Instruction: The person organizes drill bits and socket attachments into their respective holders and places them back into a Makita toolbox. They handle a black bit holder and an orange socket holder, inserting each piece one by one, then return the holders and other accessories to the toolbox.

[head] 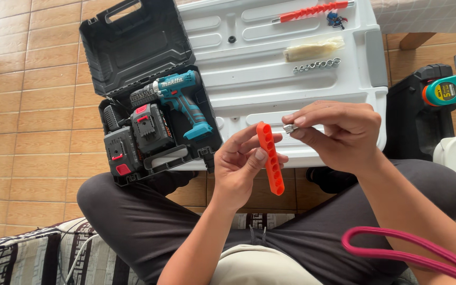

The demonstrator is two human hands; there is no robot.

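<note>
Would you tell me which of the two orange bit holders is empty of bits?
The orange bit holder in the left hand: its sockets show as open holes, while the long holder on the white table lies untouched.

Tiled floor (38,79) carries open drill case (138,63) (black).

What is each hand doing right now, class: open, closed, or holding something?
Left hand: closed on the orange bit holder, gripped upright between thumb and fingers.
Right hand: fingertips pinched on a small silver bit, just beside the holder's top.

A home room: tiled floor (27,105), patterned cushion (27,258), open drill case (133,47).
</note>
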